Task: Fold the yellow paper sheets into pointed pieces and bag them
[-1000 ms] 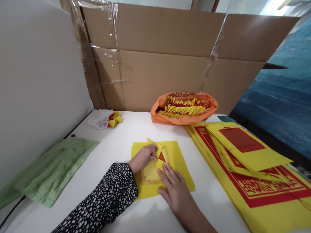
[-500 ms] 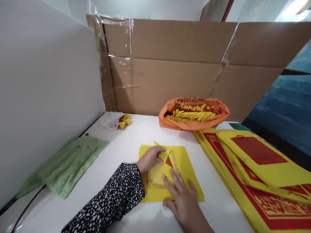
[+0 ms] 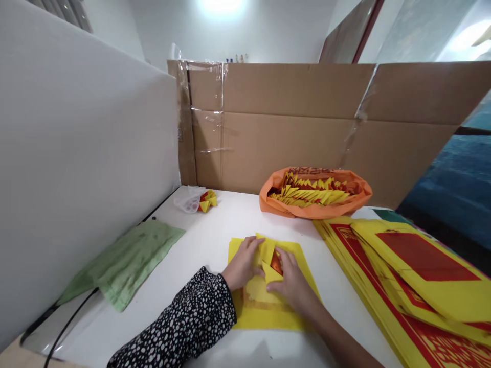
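Yellow folded paper (image 3: 270,274), one piece, lower centre of frame. I see two hands: left hand (image 3: 242,263) and right hand (image 3: 293,281), each grip clamped on it. One orange bag (image 3: 276,207) sits right of centre.

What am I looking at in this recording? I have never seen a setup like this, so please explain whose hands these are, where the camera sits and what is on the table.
There is no machine here: a person works with a bare left hand and right hand. One camera, worn on the head, looks forward and down.

Both hands hold a small folded yellow paper piece with a red patch above flat yellow sheets. The white table also bears a green cloth and a clear plastic wrapping beside yellow-and-red folded pieces at left, an orange bag full of similar pieces behind, and large yellow sheets with red printing at right.
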`<act>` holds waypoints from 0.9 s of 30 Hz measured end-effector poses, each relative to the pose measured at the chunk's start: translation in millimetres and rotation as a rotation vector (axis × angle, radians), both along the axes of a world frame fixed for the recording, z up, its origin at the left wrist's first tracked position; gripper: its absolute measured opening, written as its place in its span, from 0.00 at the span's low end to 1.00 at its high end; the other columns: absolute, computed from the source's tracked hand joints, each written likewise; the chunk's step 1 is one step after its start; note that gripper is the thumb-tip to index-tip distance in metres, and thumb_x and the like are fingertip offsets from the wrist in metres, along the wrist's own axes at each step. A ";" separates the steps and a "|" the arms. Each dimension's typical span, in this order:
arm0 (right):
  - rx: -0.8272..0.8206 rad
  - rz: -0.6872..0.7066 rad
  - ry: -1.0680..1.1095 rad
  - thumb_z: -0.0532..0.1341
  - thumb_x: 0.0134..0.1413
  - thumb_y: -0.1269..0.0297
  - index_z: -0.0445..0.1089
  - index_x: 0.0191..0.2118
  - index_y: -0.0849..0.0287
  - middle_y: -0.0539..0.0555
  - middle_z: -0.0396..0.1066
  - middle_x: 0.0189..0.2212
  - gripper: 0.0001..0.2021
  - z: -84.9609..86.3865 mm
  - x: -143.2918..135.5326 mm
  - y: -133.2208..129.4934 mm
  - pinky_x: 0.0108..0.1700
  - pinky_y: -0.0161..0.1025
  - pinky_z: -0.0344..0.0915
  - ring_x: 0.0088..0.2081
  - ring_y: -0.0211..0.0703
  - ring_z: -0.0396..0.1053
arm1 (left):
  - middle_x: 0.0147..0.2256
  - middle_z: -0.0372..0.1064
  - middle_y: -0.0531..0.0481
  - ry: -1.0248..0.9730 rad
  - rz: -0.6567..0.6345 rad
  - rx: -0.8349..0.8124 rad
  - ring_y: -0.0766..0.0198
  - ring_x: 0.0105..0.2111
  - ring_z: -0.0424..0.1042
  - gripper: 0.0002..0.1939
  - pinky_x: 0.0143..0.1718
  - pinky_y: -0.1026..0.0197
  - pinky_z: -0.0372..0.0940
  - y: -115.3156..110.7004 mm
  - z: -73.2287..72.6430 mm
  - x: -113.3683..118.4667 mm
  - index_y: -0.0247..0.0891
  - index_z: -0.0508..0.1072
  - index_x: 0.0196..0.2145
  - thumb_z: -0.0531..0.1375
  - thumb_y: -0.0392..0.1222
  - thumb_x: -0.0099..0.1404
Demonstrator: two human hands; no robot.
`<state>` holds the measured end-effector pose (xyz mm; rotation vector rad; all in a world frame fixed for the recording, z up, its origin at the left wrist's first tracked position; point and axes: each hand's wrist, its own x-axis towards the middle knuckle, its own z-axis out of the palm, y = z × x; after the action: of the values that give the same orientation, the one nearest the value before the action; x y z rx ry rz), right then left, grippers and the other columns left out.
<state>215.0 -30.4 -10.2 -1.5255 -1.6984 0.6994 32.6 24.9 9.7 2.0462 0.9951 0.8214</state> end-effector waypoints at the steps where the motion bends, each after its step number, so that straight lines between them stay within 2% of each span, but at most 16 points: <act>1: -0.028 0.009 0.087 0.65 0.36 0.72 0.53 0.61 0.55 0.56 0.63 0.47 0.42 -2.4 0.5 2.8 0.46 0.48 0.68 0.44 0.51 0.69 | 0.59 0.54 0.40 -0.018 0.028 -0.012 0.47 0.60 0.55 0.49 0.64 0.46 0.50 -0.2 -1.3 -0.8 0.44 0.58 0.62 0.72 0.29 0.45; 3: -0.083 0.044 0.276 0.64 0.38 0.70 0.46 0.64 0.56 0.55 0.65 0.43 0.45 -5.2 2.4 8.0 0.41 0.45 0.70 0.38 0.47 0.71 | 0.57 0.56 0.39 -0.101 0.053 -0.096 0.48 0.56 0.60 0.55 0.60 0.45 0.55 1.1 -4.2 -0.3 0.45 0.52 0.65 0.72 0.28 0.44; 5: -0.113 0.093 0.441 0.63 0.44 0.68 0.43 0.65 0.57 0.51 0.68 0.37 0.43 -4.1 4.1 12.6 0.39 0.43 0.70 0.35 0.44 0.72 | 0.52 0.61 0.39 -0.256 0.022 -0.269 0.51 0.48 0.68 0.60 0.51 0.47 0.64 2.4 -5.1 2.5 0.45 0.43 0.68 0.71 0.30 0.45; 7: -0.108 0.124 0.537 0.64 0.48 0.65 0.47 0.63 0.57 0.49 0.69 0.32 0.38 1.2 4.4 16.2 0.40 0.42 0.69 0.35 0.44 0.72 | 0.45 0.68 0.43 -0.443 -0.027 -0.439 0.56 0.40 0.73 0.62 0.42 0.52 0.68 1.9 -2.4 6.1 0.45 0.34 0.68 0.71 0.33 0.48; 9: -0.094 0.134 0.580 0.65 0.49 0.62 0.54 0.60 0.57 0.49 0.72 0.31 0.33 10.5 3.8 18.3 0.41 0.43 0.69 0.35 0.45 0.73 | 0.37 0.72 0.48 -0.562 -0.033 -0.500 0.60 0.35 0.74 0.61 0.39 0.57 0.68 -0.2 3.5 8.6 0.43 0.33 0.68 0.71 0.35 0.51; 12: 0.017 0.107 0.506 0.65 0.51 0.61 0.60 0.56 0.57 0.54 0.75 0.36 0.27 30.8 3.3 18.0 0.43 0.45 0.70 0.39 0.48 0.74 | 0.30 0.75 0.52 -0.513 0.083 -0.355 0.61 0.30 0.75 0.54 0.35 0.60 0.68 -3.1 13.3 7.5 0.42 0.40 0.68 0.69 0.35 0.54; 15: 0.238 0.092 0.268 0.66 0.52 0.63 0.62 0.57 0.52 0.56 0.73 0.49 0.26 51.1 6.2 14.3 0.51 0.48 0.67 0.49 0.49 0.71 | 0.37 0.78 0.50 -0.275 0.122 0.006 0.60 0.38 0.76 0.31 0.43 0.57 0.69 -2.5 16.8 3.2 0.45 0.61 0.62 0.61 0.32 0.62; 17: 0.398 0.177 0.091 0.62 0.57 0.68 0.66 0.56 0.49 0.53 0.74 0.50 0.20 56.7 10.5 10.8 0.52 0.46 0.67 0.51 0.46 0.71 | 0.43 0.77 0.49 -0.081 0.061 0.232 0.59 0.44 0.76 0.20 0.49 0.56 0.67 -0.6 14.7 1.3 0.44 0.72 0.52 0.55 0.30 0.65; 19: 0.557 0.312 -0.098 0.56 0.61 0.74 0.70 0.52 0.50 0.51 0.76 0.46 0.17 51.2 16.7 6.6 0.52 0.43 0.67 0.48 0.42 0.73 | 0.46 0.76 0.48 0.096 -0.043 0.361 0.58 0.48 0.74 0.18 0.53 0.54 0.65 1.0 11.0 0.6 0.42 0.75 0.48 0.54 0.30 0.65; 22: 0.720 0.472 -0.351 0.52 0.64 0.76 0.70 0.53 0.53 0.53 0.75 0.48 0.18 25.2 29.3 -2.7 0.53 0.42 0.67 0.51 0.40 0.72 | 0.55 0.69 0.45 0.242 -0.297 0.371 0.57 0.58 0.65 0.24 0.61 0.52 0.58 1.6 6.7 -1.0 0.40 0.70 0.55 0.54 0.27 0.62; 24: 0.735 0.531 -0.450 0.49 0.66 0.75 0.69 0.55 0.56 0.55 0.73 0.51 0.18 5.5 38.2 -11.0 0.54 0.41 0.66 0.55 0.40 0.68 | 0.60 0.62 0.42 0.260 -0.414 0.295 0.58 0.60 0.61 0.33 0.61 0.54 0.57 1.5 5.9 -2.9 0.39 0.62 0.62 0.54 0.25 0.59; 25: 0.717 0.552 -0.488 0.48 0.66 0.75 0.68 0.56 0.57 0.56 0.72 0.52 0.19 -2.2 42.1 -15.4 0.55 0.40 0.66 0.57 0.40 0.66 | 0.60 0.61 0.41 0.257 -0.432 0.249 0.58 0.60 0.62 0.35 0.60 0.54 0.59 1.7 6.1 -3.6 0.38 0.58 0.64 0.53 0.25 0.59; 27: 0.664 0.581 -0.543 0.48 0.65 0.75 0.67 0.57 0.60 0.57 0.70 0.54 0.19 -11.0 47.4 -23.6 0.56 0.41 0.65 0.59 0.41 0.63 | 0.58 0.64 0.40 0.249 -0.416 0.170 0.56 0.57 0.66 0.34 0.57 0.54 0.62 2.1 6.8 -3.6 0.39 0.56 0.65 0.54 0.27 0.62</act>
<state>262.4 -54.0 -21.2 -0.7748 -2.4953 -0.0683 29.0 27.1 16.5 2.4326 0.6027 0.4518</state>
